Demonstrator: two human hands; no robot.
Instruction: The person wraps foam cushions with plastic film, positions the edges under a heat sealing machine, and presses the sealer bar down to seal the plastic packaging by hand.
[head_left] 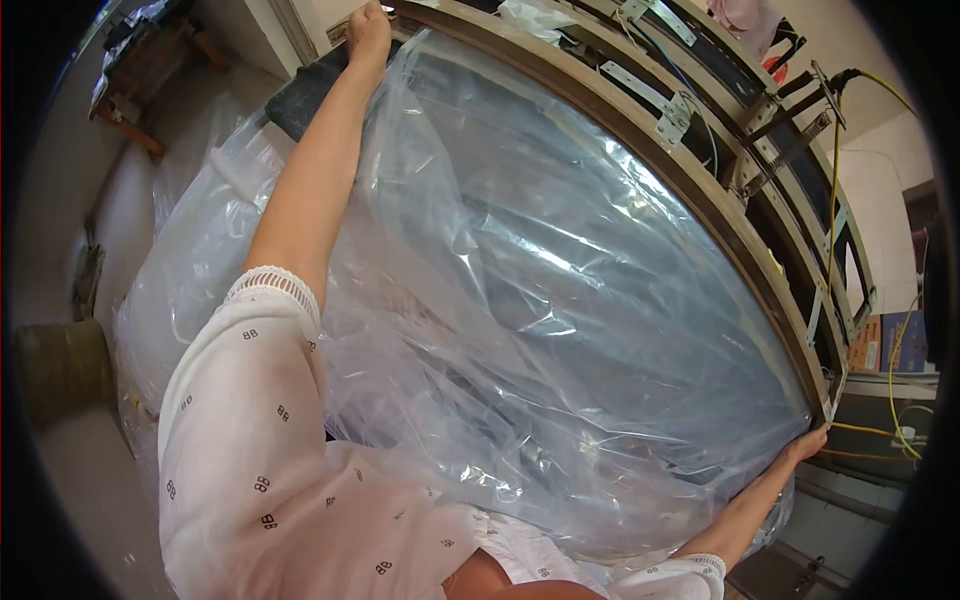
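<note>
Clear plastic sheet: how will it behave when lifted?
The clear plastic sheet is likely floppy, given its loose folds and creases. Probably light for its spread, since it looks thin and see-through. Its glossy highlights suggest it may be slippery.

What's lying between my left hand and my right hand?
Creased clear plastic sheeting spreads between your left hand and right hand, bordered by a wooden rail, as the head view shows.
</note>
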